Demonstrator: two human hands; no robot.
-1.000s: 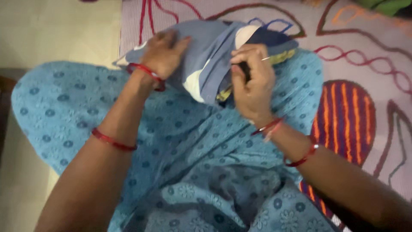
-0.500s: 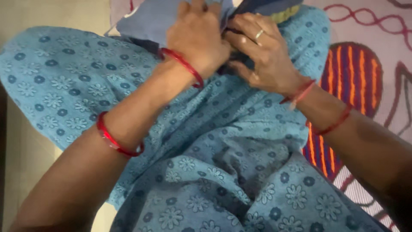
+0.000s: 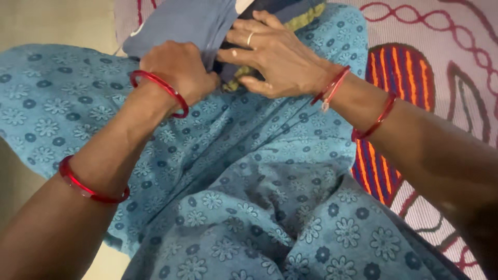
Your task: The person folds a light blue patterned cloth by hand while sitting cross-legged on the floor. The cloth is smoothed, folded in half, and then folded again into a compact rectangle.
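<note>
A folded grey-blue cloth [image 3: 181, 21] with white, dark blue and yellow-green parts lies over my knee at the top of the view. My left hand [image 3: 181, 70] is closed on its near edge, fingers tucked into the fabric. My right hand [image 3: 272, 57], a ring on one finger, lies flat on the cloth's darker part with fingers spread and pressed down, thumb curled under the edge. Red bangles circle both wrists and forearms. The cloth's far end is cut off by the top of the frame.
My lap is covered by a blue garment with a flower print [image 3: 249, 197]. A pale mat with red, orange and purple curved patterns [image 3: 446, 57] lies to the right. Bare beige floor [image 3: 57, 21] shows at the upper left.
My left hand has drawn back toward me and left, from on top of the cloth to its near edge. My right hand has flattened onto the cloth. The view has shifted slightly.
</note>
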